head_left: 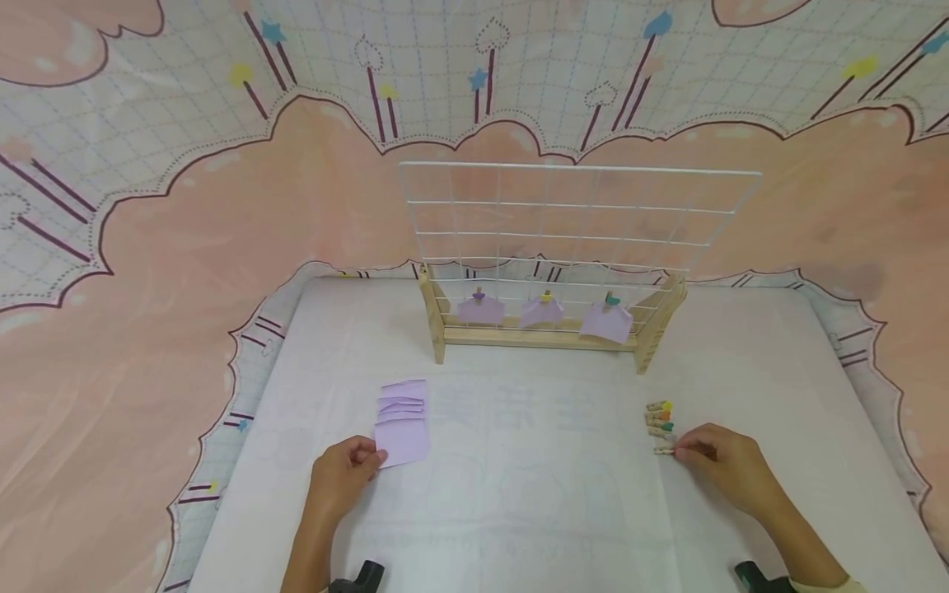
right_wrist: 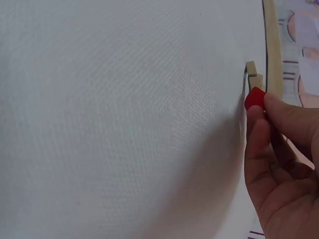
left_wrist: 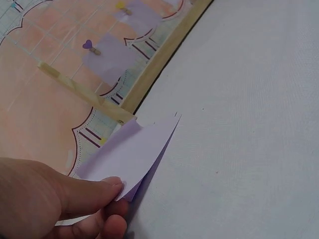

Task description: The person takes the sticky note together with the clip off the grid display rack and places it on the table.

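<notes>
My left hand (head_left: pixel 344 478) pinches the lower edge of a purple paper note (head_left: pixel 404 443), the nearest of several overlapping notes on the white table. The left wrist view shows that note (left_wrist: pixel 127 157) tilted up between thumb and fingers. On the right, my right hand (head_left: pixel 730 469) pinches a small wooden clothespin (right_wrist: pixel 253 74) by its red decorated end, low over the table. Just beyond it lie several other clothespins (head_left: pixel 656 417) in a column, with yellow, orange and green tops among them.
At the back stands a white wire rack (head_left: pixel 571 236) on a wooden base (head_left: pixel 537 339). Three purple notes (head_left: pixel 480 310) hang from it by clothespins with purple, yellow and green tops. A patterned pink cloth (head_left: pixel 185 329) surrounds the white table (head_left: pixel 534 494).
</notes>
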`<state>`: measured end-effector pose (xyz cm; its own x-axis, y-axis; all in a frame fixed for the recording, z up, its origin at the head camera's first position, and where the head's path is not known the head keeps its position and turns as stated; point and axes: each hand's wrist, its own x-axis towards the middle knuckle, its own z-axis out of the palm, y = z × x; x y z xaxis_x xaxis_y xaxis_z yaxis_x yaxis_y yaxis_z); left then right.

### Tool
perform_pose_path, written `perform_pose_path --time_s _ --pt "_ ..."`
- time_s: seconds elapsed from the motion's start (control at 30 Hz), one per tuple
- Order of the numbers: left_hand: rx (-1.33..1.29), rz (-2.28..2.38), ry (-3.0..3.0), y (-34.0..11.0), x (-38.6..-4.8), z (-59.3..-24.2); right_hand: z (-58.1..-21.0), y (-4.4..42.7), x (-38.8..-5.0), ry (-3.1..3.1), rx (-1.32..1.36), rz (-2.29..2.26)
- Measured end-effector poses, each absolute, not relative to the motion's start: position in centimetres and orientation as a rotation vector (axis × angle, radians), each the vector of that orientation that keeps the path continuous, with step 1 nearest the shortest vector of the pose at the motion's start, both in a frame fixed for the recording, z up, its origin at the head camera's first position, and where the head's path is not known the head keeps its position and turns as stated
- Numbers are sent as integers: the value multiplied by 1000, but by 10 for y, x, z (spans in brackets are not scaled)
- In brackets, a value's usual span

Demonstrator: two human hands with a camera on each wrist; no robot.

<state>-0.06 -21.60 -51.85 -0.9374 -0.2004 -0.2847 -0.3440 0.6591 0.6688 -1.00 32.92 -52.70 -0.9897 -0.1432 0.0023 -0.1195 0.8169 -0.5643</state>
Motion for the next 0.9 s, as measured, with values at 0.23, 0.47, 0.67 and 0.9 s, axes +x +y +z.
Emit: perform_pose_path --time_s 0.23,0.47,0.67,0.9 --pt "-450 1124 2706 -216 -3 -523 -528 329 -10 2972 -212 -907" --pt "-460 1115 2700 -215 -2 -521 -528 326 -11 2968 -164 -919" --pt "-470 1115 2710 -214 -2 -524 -528 322 -12 2955 -105 -938" --pt "-471 1104 2710 -215 -2 -525 -525 322 -12 2918 -52 -948"
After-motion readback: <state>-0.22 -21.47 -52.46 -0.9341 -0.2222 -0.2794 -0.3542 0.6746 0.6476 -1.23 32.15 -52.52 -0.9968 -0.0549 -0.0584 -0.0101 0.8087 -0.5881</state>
